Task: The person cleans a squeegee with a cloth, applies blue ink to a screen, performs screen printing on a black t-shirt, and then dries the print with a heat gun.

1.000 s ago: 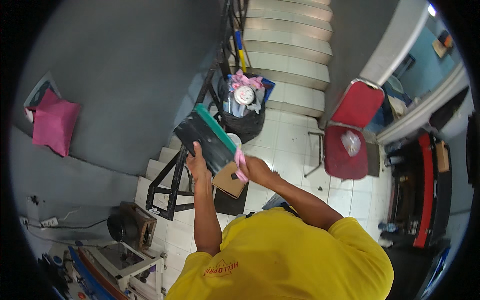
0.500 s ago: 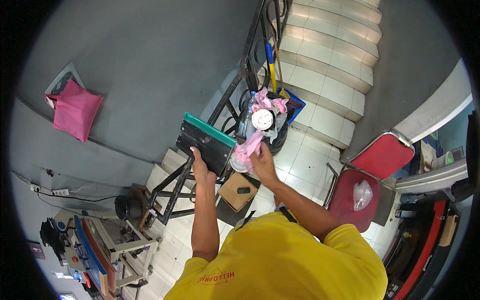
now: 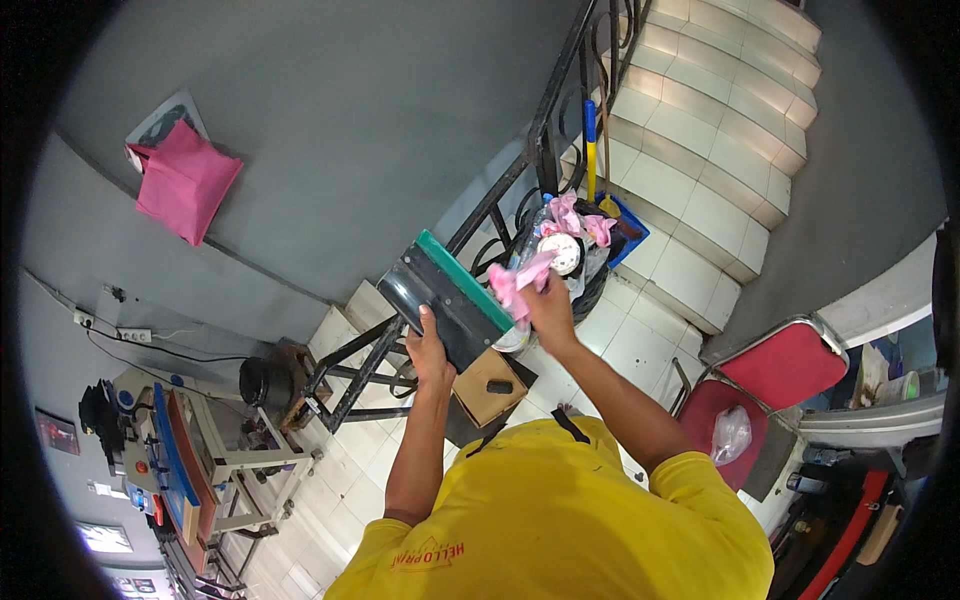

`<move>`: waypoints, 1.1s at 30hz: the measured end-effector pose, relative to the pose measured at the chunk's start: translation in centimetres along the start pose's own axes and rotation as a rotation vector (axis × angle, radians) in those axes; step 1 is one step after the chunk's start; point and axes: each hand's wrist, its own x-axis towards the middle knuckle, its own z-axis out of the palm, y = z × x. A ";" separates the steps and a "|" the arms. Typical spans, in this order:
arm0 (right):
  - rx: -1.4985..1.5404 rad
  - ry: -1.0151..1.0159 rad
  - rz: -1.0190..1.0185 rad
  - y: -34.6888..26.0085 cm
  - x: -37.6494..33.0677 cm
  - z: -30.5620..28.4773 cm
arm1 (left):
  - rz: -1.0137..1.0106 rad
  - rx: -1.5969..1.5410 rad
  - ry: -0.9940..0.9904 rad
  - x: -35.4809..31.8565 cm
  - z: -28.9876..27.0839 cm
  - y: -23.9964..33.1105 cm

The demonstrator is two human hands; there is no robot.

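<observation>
My left hand [image 3: 430, 352] grips a wide squeegee [image 3: 440, 305] with a black body and a green blade edge. Its thumb lies over the dark face, while the other fingers are hidden behind. The squeegee is tilted, green edge toward the upper right. In my right hand [image 3: 550, 312] is a crumpled pink rag [image 3: 522, 282], pinched beside the right end of the green edge. I cannot tell whether the rag touches the blade. Partly covered below the rag, a pale round lid or tub [image 3: 512, 338] shows.
Beyond my hands, a black-lined trash bin [image 3: 590, 305] holds pink rags, bottles and a white round lid. A blue dustpan [image 3: 632, 228] and the tiled stairs [image 3: 690, 120] lie behind it. A black railing [image 3: 500, 205] runs alongside. Below is a cardboard box [image 3: 488, 388]; a red chair [image 3: 725, 420] stands right.
The view has shifted, so the surroundings sit farther right. My right hand and the rag have moved up along the green edge, nearer its middle. The left hand keeps its hold.
</observation>
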 end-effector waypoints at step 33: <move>-0.205 0.237 0.679 18.7 9.1 -17.2 | 0.081 0.348 0.097 -2.8 -12.3 -2.6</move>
